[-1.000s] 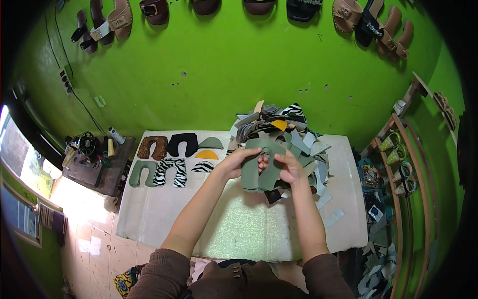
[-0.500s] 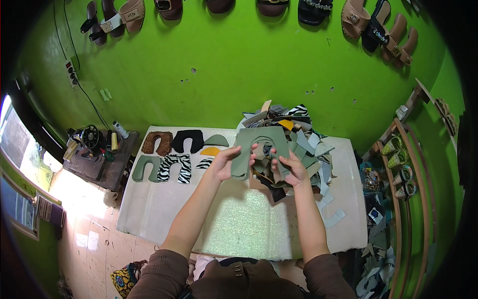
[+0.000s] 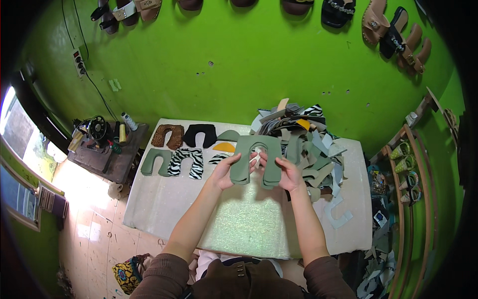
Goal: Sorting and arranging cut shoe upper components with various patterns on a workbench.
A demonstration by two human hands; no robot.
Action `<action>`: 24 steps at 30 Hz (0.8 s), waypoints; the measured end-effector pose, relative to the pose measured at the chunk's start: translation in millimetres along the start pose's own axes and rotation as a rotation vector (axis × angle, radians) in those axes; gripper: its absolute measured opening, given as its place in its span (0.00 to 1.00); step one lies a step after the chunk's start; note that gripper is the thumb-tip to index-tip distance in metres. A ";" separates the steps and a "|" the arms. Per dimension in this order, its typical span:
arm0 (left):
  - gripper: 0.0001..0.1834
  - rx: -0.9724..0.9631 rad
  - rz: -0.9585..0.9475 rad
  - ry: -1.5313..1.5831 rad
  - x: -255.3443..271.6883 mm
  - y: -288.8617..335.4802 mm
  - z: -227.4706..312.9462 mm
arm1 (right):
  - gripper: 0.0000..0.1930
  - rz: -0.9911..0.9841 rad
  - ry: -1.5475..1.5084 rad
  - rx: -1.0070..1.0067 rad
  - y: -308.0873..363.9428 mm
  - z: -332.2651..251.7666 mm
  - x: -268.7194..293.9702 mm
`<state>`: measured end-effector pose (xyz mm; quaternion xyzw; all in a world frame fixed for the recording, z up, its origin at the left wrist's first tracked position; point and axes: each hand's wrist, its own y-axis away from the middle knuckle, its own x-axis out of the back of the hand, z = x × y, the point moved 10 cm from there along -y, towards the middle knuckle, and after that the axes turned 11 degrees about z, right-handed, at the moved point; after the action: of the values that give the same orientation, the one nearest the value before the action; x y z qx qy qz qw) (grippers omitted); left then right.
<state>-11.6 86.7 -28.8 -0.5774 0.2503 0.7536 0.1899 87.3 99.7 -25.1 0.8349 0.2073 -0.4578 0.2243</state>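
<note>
Both my hands grip a stack of green, U-shaped cut pieces (image 3: pixel 242 162), held up above the table. My left hand (image 3: pixel 224 172) pinches its left leg, thumb in front. On the right leg, my right hand (image 3: pixel 290 174) has its thumb on the front face and its fingers behind. Whitish strands (image 3: pixel 256 156) show in the opening between the legs. To the left on the table lie similar U-shaped pieces: leopard-print (image 3: pixel 168 136), black (image 3: pixel 200 135), green (image 3: pixel 155 163) and zebra-striped (image 3: pixel 186 163). Beside them are a green half-round piece (image 3: pixel 229 135) and a yellow one (image 3: pixel 224 147).
A heap of offcuts (image 3: pixel 311 149) covers the pale table's (image 3: pixel 164 204) back right, behind my right hand. A sewing machine (image 3: pixel 95 130) stands at the left. Sandals (image 3: pixel 374 22) hang on the green wall; a wooden rack (image 3: pixel 416 164) holds shoes at the right.
The green stack has come down slightly, and its two legs now show apart with an open gap between them. My right hand has shifted its grip onto the right leg. The view has tilted a little.
</note>
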 end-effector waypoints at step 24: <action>0.19 -0.285 0.653 -0.507 218.2 225.0 248.9 | 0.21 0.346 0.052 -0.473 -201.2 313.3 -35.2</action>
<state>-390.9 54.0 -152.1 -0.2852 0.2584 0.9191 -0.0845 -251.5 81.6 -182.5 0.7938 0.1683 -0.3302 0.4823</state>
